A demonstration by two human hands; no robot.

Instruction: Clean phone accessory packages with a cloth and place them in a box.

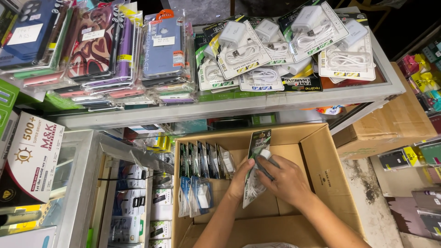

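Both my hands are inside an open cardboard box (pixel 321 156) and hold one clear packet with a white charger and cable (pixel 257 154). My left hand (pixel 241 179) grips the packet's lower left side. My right hand (pixel 282 179) covers its right side, fingers over the white plug. A row of similar charger packets (pixel 202 160) stands upright along the box's back left wall, and two more packets (pixel 197 197) lean in front of them.
A glass counter (pixel 229 108) above the box carries stacks of phone cases (pixel 96 50) and piled charger packets (pixel 285 46). A shelf of boxed goods (pixel 131 206) is at left. Another cardboard box (pixel 390 124) and wrapped items (pixel 427 92) sit at right.
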